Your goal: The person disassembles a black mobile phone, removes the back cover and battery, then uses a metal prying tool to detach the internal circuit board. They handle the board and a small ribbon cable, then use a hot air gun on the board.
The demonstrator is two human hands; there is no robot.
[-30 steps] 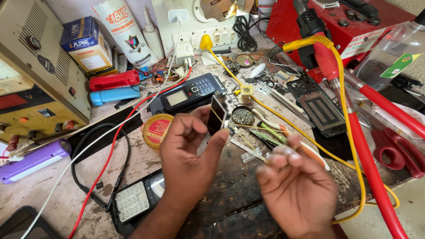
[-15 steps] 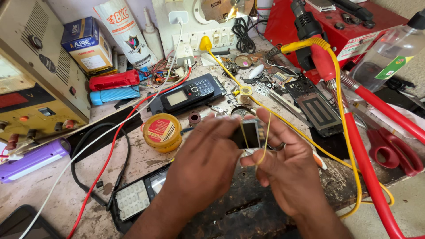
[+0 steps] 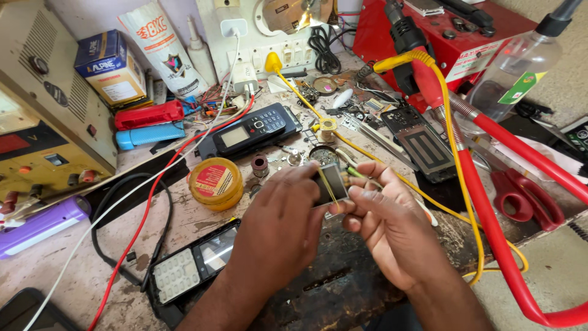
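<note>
both hands meet over the middle of the workbench point(image 3: 73, 270). the left hand point(image 3: 278, 224) is closed around a small display module point(image 3: 331, 182), a flat grey panel held up on edge with its face toward the camera, thumb and fingers pinching its left side. the right hand point(image 3: 392, 230) is closed in a narrow pinch on the module's right edge, and a thin yellow wire point(image 3: 392, 175) crosses in front of the glass.

that panel looks light, thin and stiff, and i'd judge it brittle: glass like that is best held by its rim, as both hands do now, never pressed on the face.

just left of the hands sits a round yellow tin point(image 3: 215, 182), and below it an open phone housing with keypad point(image 3: 193, 265). behind lies a dark keypad phone point(image 3: 250, 130). to the right, red scissors point(image 3: 525, 195) and a thick red hose point(image 3: 490, 245) fence that side in. small parts crowd the far bench, so free room is mostly near the front edge, on the dark scorched patch point(image 3: 343, 288) under the wrists.
</note>
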